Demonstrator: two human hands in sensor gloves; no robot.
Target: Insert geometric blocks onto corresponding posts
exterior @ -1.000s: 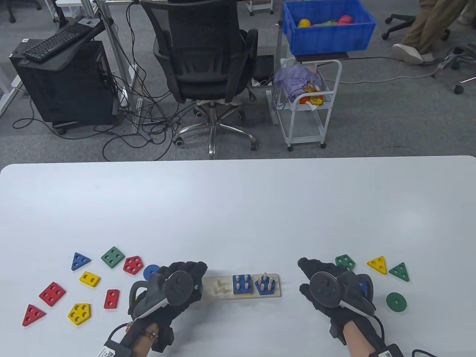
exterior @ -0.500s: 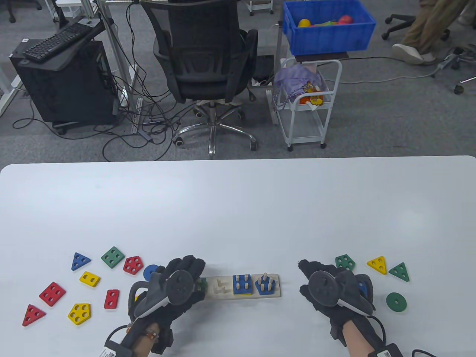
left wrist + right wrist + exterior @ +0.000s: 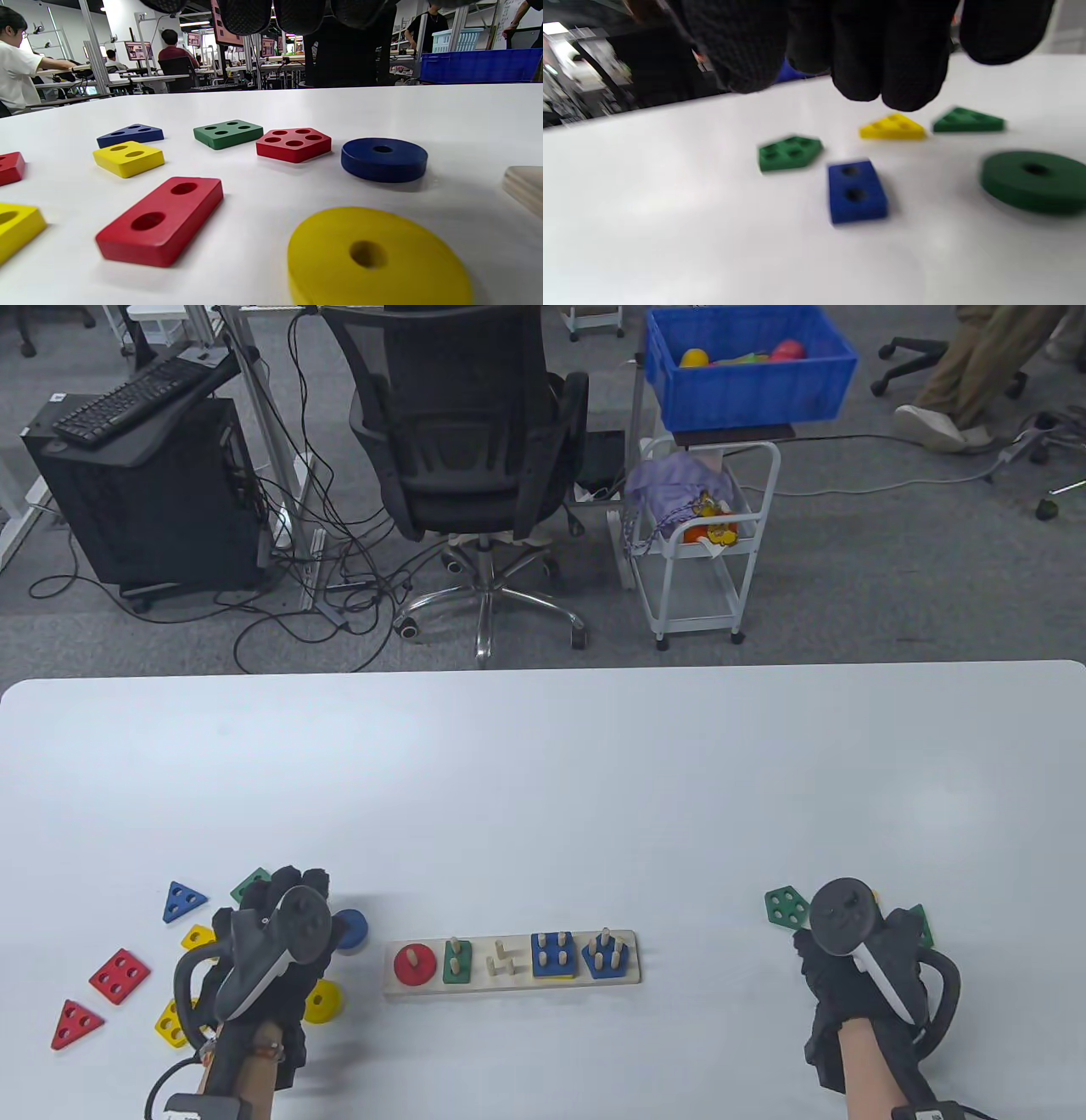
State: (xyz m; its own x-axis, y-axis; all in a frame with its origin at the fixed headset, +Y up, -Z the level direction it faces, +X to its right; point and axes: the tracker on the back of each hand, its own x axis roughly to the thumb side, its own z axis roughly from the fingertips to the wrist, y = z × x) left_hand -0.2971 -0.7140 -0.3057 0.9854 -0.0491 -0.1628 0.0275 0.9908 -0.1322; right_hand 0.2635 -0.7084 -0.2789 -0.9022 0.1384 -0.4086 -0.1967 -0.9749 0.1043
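**Peg board part filled; both hands over loose blocks**

The wooden peg board (image 3: 512, 965) lies flat on the white table (image 3: 543, 780), near its front edge. From the board's left end: a red disc (image 3: 413, 965) on the single post, a green rectangle (image 3: 457, 963) on two posts, bare posts, a blue square (image 3: 553, 955) over a yellow piece, then a blue pentagon (image 3: 605, 957).

The left hand (image 3: 271, 937) is above the left cluster, beside the blue disc (image 3: 384, 158) and yellow disc (image 3: 377, 259). Fingers hang loosely; nothing is held.

The right hand (image 3: 857, 963) is over the right cluster. Its fingertips (image 3: 908, 80) hang clear of the blue rectangle (image 3: 857, 191), green pentagon (image 3: 789, 152) and green disc (image 3: 1035, 180), holding nothing.
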